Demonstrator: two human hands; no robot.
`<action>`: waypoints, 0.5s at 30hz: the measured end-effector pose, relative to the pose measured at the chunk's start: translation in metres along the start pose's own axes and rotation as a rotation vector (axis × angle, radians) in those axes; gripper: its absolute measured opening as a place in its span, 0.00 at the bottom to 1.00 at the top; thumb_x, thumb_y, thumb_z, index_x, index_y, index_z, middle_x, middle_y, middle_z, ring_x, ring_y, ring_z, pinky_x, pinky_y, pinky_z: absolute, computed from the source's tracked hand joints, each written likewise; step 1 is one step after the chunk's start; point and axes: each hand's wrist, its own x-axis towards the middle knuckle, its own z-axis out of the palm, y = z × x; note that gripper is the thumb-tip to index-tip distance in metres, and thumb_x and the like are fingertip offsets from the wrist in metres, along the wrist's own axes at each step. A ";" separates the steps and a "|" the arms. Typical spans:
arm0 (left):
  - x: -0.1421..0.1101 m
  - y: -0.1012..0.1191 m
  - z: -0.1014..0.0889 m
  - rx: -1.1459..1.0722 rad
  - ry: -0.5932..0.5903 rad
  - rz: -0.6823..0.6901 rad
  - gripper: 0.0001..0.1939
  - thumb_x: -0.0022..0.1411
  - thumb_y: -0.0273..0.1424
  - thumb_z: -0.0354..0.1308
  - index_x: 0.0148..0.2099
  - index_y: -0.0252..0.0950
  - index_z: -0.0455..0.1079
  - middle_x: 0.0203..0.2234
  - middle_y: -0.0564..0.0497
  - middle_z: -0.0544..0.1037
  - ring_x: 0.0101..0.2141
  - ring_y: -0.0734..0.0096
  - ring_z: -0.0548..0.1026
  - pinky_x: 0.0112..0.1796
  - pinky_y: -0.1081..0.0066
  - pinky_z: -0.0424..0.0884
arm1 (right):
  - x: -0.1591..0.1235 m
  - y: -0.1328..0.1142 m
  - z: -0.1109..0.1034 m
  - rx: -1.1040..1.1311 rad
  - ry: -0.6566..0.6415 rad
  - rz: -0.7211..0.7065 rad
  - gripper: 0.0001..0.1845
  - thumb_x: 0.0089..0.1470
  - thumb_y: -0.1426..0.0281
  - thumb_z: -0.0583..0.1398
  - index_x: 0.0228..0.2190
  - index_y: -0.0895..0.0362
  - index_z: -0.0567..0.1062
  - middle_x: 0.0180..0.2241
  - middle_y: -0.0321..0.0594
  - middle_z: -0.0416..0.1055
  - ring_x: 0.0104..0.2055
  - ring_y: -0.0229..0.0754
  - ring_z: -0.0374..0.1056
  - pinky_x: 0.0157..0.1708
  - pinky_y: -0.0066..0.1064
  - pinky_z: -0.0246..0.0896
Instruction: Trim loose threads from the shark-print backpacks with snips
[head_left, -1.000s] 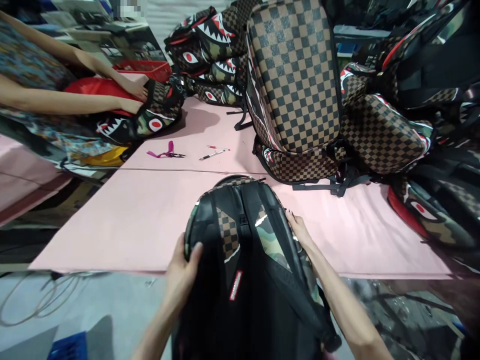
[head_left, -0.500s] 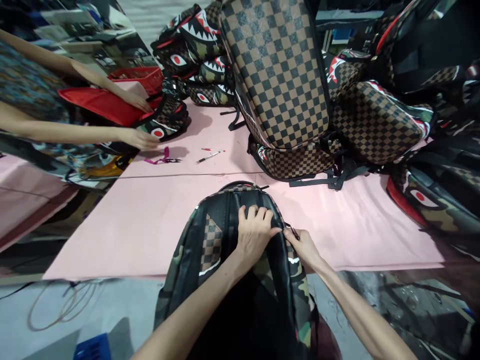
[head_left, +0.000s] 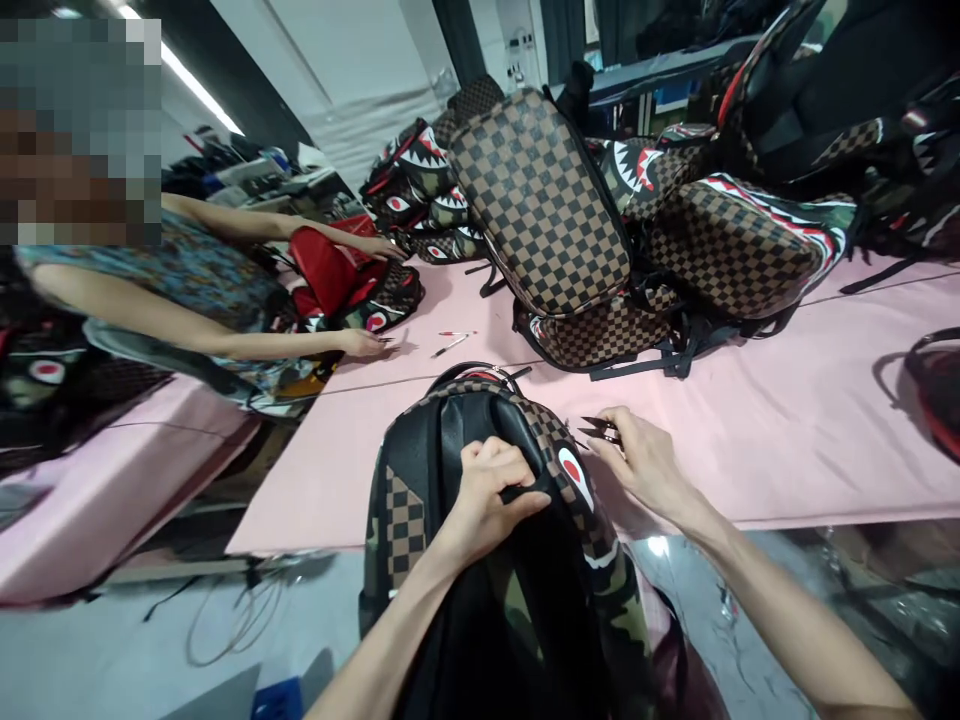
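Note:
A backpack (head_left: 405, 535) with black straps, brown checks, camouflage sides and a red-and-white eye patch stands upright before me, its top against the table edge. My left hand (head_left: 495, 495) is closed on a black strap at its upper back, thumb pointing right. To the right of the bag, my right hand (head_left: 649, 465) grips small dark thread snips (head_left: 598, 430). Their blades point left toward the bag's edge and look slightly apart.
A pink-covered table (head_left: 757, 450) spans the view. Checkered backpacks (head_left: 544, 200) are piled at its back. Two pens (head_left: 450, 345) lie left of centre. On the left, a co-worker's hand (head_left: 364, 343) holds a small tool beside a red-lined bag (head_left: 326, 270). A blue crate (head_left: 277, 700) sits below.
My right hand has moved off the backpack's edge, bringing the snips into clear view. My left fingers have curled round the strap. The view has swung left; the co-worker has picked up the purple-handled tool.

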 end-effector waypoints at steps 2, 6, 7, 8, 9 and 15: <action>-0.009 0.005 -0.004 0.004 0.044 -0.017 0.17 0.56 0.41 0.56 0.21 0.36 0.64 0.21 0.54 0.70 0.32 0.69 0.62 0.40 0.64 0.52 | 0.003 -0.010 -0.003 -0.018 0.039 -0.167 0.12 0.57 0.64 0.54 0.39 0.56 0.71 0.36 0.41 0.73 0.38 0.41 0.66 0.38 0.32 0.54; -0.017 0.010 -0.005 0.006 0.078 -0.020 0.16 0.55 0.41 0.56 0.22 0.36 0.64 0.22 0.54 0.70 0.32 0.69 0.62 0.39 0.64 0.52 | 0.008 -0.021 -0.002 -0.075 0.083 -0.355 0.11 0.58 0.65 0.54 0.37 0.55 0.74 0.33 0.39 0.73 0.37 0.40 0.64 0.38 0.34 0.47; -0.018 0.011 -0.005 0.008 0.083 -0.019 0.16 0.54 0.40 0.56 0.22 0.36 0.64 0.22 0.54 0.70 0.32 0.69 0.62 0.39 0.64 0.52 | 0.009 -0.023 -0.001 -0.090 0.098 -0.365 0.10 0.58 0.66 0.54 0.37 0.55 0.75 0.32 0.38 0.73 0.36 0.39 0.64 0.37 0.35 0.45; -0.018 0.012 -0.005 0.010 0.088 -0.017 0.15 0.54 0.40 0.56 0.22 0.36 0.64 0.22 0.54 0.70 0.32 0.69 0.62 0.39 0.64 0.52 | 0.010 -0.024 0.000 -0.107 0.108 -0.374 0.10 0.58 0.66 0.55 0.37 0.54 0.75 0.32 0.37 0.73 0.35 0.39 0.64 0.37 0.35 0.44; -0.019 0.013 -0.005 0.012 0.095 -0.013 0.15 0.54 0.40 0.56 0.22 0.36 0.64 0.22 0.55 0.70 0.32 0.69 0.62 0.39 0.64 0.52 | 0.010 -0.026 0.000 -0.123 0.117 -0.384 0.09 0.58 0.67 0.55 0.36 0.54 0.75 0.32 0.37 0.73 0.35 0.39 0.63 0.37 0.36 0.43; -0.024 0.020 -0.006 0.008 0.097 0.011 0.14 0.54 0.39 0.57 0.23 0.35 0.64 0.22 0.55 0.69 0.32 0.70 0.62 0.39 0.65 0.52 | 0.011 -0.037 0.000 -0.194 0.139 -0.427 0.07 0.55 0.68 0.57 0.35 0.54 0.75 0.31 0.36 0.73 0.35 0.39 0.62 0.37 0.36 0.40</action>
